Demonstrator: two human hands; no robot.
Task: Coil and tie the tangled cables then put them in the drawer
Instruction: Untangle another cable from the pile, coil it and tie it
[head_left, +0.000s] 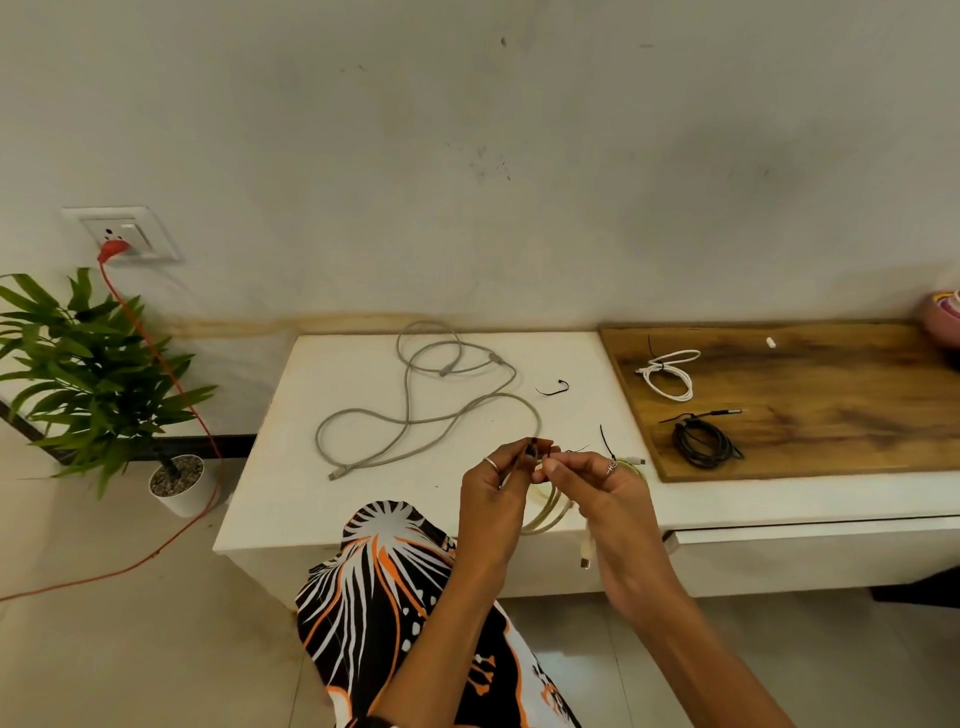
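1. Head view, nearest: a patterned black, orange and white garment (395, 597) fills the bottom of the frame, cut off by its lower edge.
2. Above the near edge of the white table (291, 499), the left hand (496, 499) and right hand (597, 488) meet, fingertips pinching a thin black tie (571, 451); how it is fastened is too small to make out.
3. Under the hands hangs a coiled cream cable (550, 512), mostly hidden by them; one plug dangles below the table edge.
4. Just right of the hands, under the tabletop, a drawer (810, 530) shows only its front edge.
5. Left of the hands and farther back on the table lies a loose grey cable (431, 395), uncoiled; a spare black tie (553, 388) lies beside it.
6. Right of the table, a wooden board (831, 441) carries a tied black cable (701, 441) and, farther back, a tied white cable (670, 374).
7. Far left, on the floor, stands a potted plant (88, 364).
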